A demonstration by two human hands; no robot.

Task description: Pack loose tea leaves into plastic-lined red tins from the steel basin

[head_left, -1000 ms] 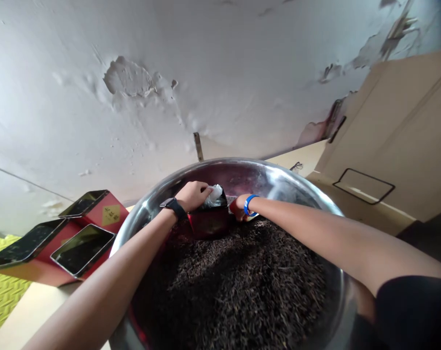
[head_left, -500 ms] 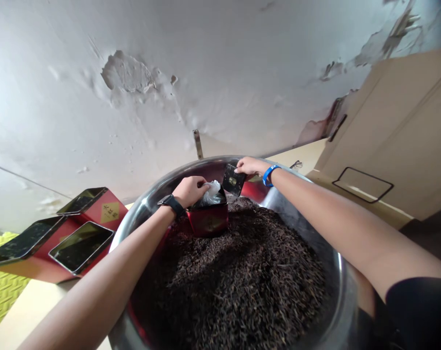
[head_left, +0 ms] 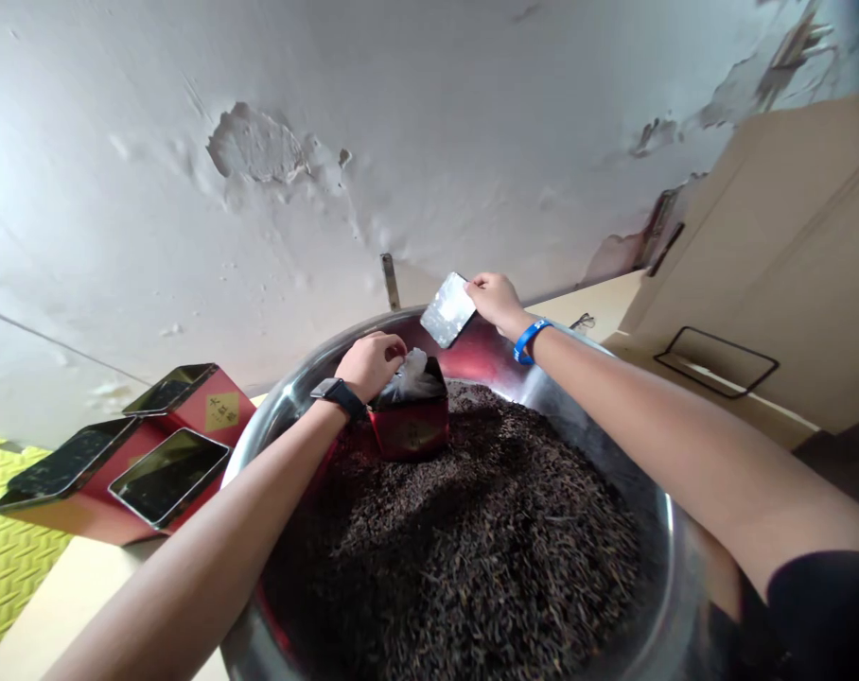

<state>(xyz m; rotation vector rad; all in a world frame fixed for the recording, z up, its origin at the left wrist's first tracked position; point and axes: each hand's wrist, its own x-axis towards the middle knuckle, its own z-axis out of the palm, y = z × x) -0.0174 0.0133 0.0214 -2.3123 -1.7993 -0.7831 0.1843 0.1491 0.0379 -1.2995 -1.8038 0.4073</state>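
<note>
My right hand (head_left: 497, 298) pinches a small square tin lid (head_left: 449, 310) by its edge, above the far rim of a large steel basin. The lid's bright, shiny face shows. A red tea tin (head_left: 410, 430) stands on the heap of dark loose tea leaves (head_left: 493, 530) in the basin. From its open top sticks a gathered clear plastic bag (head_left: 416, 378). My left hand (head_left: 371, 364), with a black watch on the wrist, is closed at the bag's bunched neck; its fingertips are partly hidden.
Several open red tins (head_left: 166, 473) stand on the table left of the steel basin (head_left: 263, 430). A yellow textured mat (head_left: 18, 558) lies at far left. Behind rises a peeling wall (head_left: 429, 142). A large tan panel or box (head_left: 791, 218) stands at right.
My right hand has lifted the lid up from beside the tin and tilted it, so its dark face has given way to a bright one. My left hand stays at the bag.
</note>
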